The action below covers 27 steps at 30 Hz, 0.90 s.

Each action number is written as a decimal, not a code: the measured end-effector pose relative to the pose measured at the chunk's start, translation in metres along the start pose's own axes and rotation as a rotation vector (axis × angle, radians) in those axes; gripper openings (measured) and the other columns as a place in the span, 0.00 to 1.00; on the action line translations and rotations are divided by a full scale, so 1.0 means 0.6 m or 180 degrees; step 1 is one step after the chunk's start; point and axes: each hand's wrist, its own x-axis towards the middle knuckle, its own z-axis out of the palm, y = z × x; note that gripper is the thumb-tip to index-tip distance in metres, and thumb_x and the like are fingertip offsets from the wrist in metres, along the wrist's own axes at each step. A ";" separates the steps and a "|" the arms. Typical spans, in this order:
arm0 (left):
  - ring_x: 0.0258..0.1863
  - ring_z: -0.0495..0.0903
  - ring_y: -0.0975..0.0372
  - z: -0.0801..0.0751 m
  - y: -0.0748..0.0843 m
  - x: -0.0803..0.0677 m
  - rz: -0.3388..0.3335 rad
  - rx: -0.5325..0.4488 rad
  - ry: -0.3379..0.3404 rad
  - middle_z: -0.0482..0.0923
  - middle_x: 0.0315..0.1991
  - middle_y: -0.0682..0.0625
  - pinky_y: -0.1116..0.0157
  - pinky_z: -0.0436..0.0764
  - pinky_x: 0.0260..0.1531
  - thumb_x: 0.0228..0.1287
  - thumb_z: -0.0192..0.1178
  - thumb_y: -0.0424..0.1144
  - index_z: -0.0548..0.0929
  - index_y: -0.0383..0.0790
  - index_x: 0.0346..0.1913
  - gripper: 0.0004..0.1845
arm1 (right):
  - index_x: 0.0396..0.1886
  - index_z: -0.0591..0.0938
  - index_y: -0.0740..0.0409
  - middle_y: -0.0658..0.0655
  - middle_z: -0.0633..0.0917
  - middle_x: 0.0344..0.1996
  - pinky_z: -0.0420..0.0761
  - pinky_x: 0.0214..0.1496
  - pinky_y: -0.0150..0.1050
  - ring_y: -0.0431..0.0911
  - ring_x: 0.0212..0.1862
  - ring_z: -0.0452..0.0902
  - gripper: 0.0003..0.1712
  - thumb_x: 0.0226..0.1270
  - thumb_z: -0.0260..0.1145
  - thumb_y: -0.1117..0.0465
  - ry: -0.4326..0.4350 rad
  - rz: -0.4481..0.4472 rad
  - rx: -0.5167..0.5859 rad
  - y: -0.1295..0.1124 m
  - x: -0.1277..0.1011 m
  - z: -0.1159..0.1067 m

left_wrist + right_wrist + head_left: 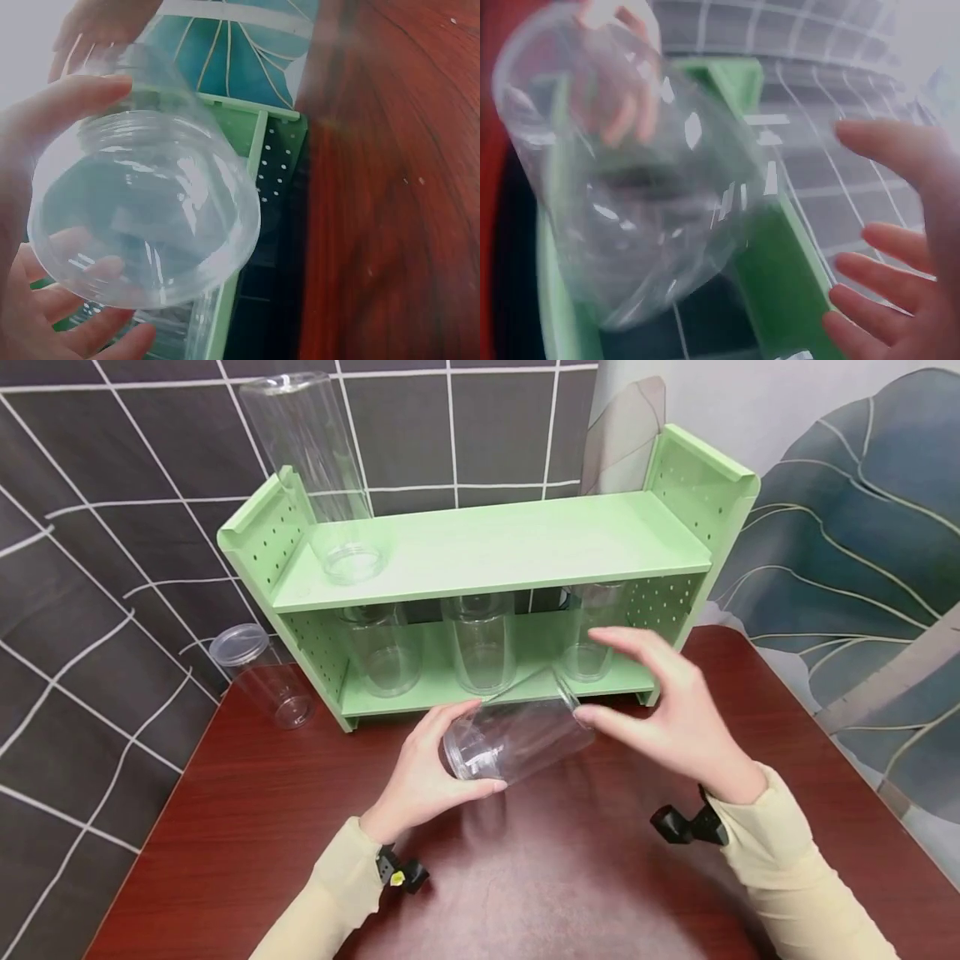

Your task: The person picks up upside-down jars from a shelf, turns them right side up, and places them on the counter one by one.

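A clear plastic jar (517, 739) lies on its side just above the dark wood table (247, 827), in front of the green shelf unit (495, 547). My left hand (442, 760) grips its open, threaded end, thumb underneath and fingers over the top. In the left wrist view the jar's mouth (142, 217) faces the camera, held by my left hand (30, 247). My right hand (645, 693) hovers at the jar's far end with its fingers spread; the thumb tip is at or near the base. The right wrist view shows the jar (630, 187) apart from the right hand's fingers (885, 247).
A tall clear jar (315, 468) stands on the top shelf at the left. Three clear jars (483, 643) stand in a row on the lower shelf. One lidded jar (262, 672) stands on the table left of the shelf unit. Wall coverings close off the back.
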 end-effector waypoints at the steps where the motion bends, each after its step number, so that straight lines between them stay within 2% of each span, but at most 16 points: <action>1: 0.62 0.70 0.64 0.001 0.002 0.001 0.0030 0.0028 0.0001 0.74 0.63 0.60 0.52 0.72 0.61 0.38 0.84 0.56 0.73 0.57 0.71 0.52 | 0.66 0.78 0.63 0.59 0.80 0.62 0.69 0.70 0.41 0.51 0.65 0.73 0.46 0.42 0.85 0.64 -0.0202 -0.0062 -0.0077 0.004 -0.004 0.008; 3: 0.62 0.69 0.64 0.003 0.006 0.003 0.0089 0.0084 0.0001 0.74 0.62 0.61 0.53 0.72 0.60 0.38 0.84 0.57 0.74 0.57 0.70 0.50 | 0.70 0.76 0.59 0.56 0.76 0.67 0.66 0.73 0.44 0.53 0.69 0.68 0.50 0.44 0.86 0.57 -0.0589 -0.0083 -0.0206 0.013 -0.014 0.023; 6: 0.61 0.68 0.63 0.004 0.011 0.005 0.0177 0.0138 0.0008 0.74 0.62 0.61 0.53 0.72 0.59 0.37 0.84 0.57 0.76 0.55 0.68 0.49 | 0.72 0.74 0.55 0.55 0.74 0.69 0.66 0.73 0.48 0.53 0.71 0.66 0.51 0.48 0.85 0.50 -0.1126 0.0024 -0.0366 0.023 -0.026 0.043; 10: 0.61 0.68 0.64 0.006 0.014 0.007 0.0217 0.0205 0.0004 0.75 0.61 0.62 0.55 0.74 0.58 0.37 0.84 0.57 0.77 0.54 0.67 0.48 | 0.71 0.74 0.55 0.53 0.77 0.66 0.71 0.68 0.50 0.49 0.68 0.70 0.49 0.51 0.84 0.48 -0.1560 0.0271 -0.0478 0.033 -0.035 0.057; 17: 0.61 0.69 0.63 0.012 0.018 0.009 0.0395 0.0316 0.0017 0.76 0.61 0.61 0.56 0.76 0.56 0.36 0.84 0.57 0.78 0.51 0.64 0.46 | 0.72 0.74 0.56 0.54 0.78 0.65 0.74 0.66 0.50 0.50 0.65 0.73 0.53 0.45 0.86 0.46 -0.1839 0.0478 -0.0666 0.041 -0.042 0.067; 27: 0.61 0.71 0.61 0.016 0.029 0.023 0.0671 0.0325 0.0003 0.77 0.60 0.57 0.56 0.74 0.59 0.37 0.84 0.55 0.79 0.46 0.61 0.44 | 0.76 0.69 0.57 0.54 0.76 0.67 0.73 0.67 0.48 0.50 0.66 0.71 0.63 0.39 0.88 0.45 -0.2038 0.0629 -0.0623 0.046 -0.039 0.087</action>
